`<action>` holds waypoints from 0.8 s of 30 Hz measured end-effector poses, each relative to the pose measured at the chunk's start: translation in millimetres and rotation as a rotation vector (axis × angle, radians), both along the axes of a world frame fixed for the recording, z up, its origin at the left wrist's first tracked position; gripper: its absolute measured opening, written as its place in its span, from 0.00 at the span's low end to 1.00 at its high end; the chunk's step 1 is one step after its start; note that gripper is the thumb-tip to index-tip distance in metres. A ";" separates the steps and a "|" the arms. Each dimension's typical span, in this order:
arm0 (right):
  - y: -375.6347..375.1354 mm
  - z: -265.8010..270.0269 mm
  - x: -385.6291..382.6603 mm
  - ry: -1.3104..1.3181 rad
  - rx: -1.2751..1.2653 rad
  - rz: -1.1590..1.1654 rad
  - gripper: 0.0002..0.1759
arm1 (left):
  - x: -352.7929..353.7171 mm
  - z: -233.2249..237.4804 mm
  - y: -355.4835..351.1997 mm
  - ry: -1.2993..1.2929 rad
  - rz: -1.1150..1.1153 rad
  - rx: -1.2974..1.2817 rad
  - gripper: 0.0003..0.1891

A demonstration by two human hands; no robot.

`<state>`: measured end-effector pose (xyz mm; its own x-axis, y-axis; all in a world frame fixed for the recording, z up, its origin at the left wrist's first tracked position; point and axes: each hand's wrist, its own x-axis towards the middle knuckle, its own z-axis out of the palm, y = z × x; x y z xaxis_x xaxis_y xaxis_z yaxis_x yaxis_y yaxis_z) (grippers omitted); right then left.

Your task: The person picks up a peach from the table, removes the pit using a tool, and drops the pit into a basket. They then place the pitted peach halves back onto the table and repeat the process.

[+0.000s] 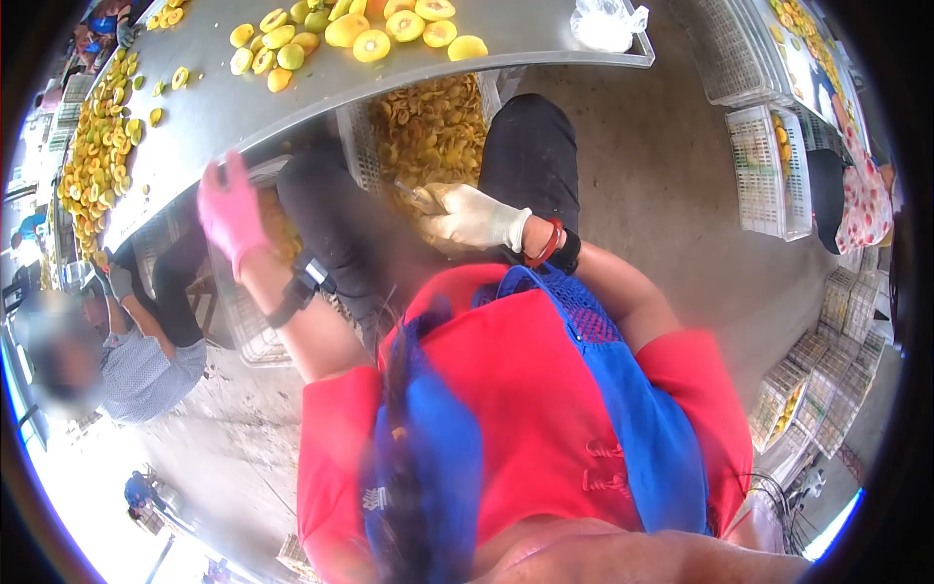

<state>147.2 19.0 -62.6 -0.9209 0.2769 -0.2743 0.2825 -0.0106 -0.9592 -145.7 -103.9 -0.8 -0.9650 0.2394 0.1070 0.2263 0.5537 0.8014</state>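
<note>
My left hand (232, 216), in a pink glove, is raised by the near edge of the metal table (292, 107). Its fingers are apart with nothing visible in them, and the hand is slightly blurred. My right hand (475, 216), in a whitish glove, is closed above my lap. A thin greyish tip shows at its fingers, too small to name. Beyond that hand, between my knees, stands a crate (360, 146) full of yellow fruit pieces (428, 122). Halved yellow-green fruits (372, 45) lie on the table ahead.
More cut fruit (102, 151) is heaped along the table's left side. A white plastic bag (605, 25) lies at its right corner. Another person (146, 365) sits at left, one more (861, 190) at far right. Plastic crates (769, 175) stand on the floor at right.
</note>
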 end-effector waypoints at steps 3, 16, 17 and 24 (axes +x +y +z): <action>3.6 2.4 -2.9 -0.047 -0.008 0.002 0.13 | -3.8 -15.4 70.9 -0.164 -0.224 0.050 0.30; 22.3 24.6 7.1 -0.242 -0.041 -0.122 0.16 | 1.7 -114.2 232.5 0.047 -0.504 -0.381 0.37; 22.3 24.3 6.2 -0.245 -0.045 -0.125 0.16 | -2.2 -125.6 231.7 0.110 -0.548 -0.258 0.37; 26.9 12.8 1.7 0.243 0.481 -0.365 0.14 | 37.1 -84.7 168.8 -0.301 -0.819 0.362 0.25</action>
<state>148.9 45.9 -49.8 -0.7648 0.6234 0.1623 0.1168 0.3820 -0.9167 -108.6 64.9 -85.5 -0.5108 0.8558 0.0819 0.1904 0.0198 0.9815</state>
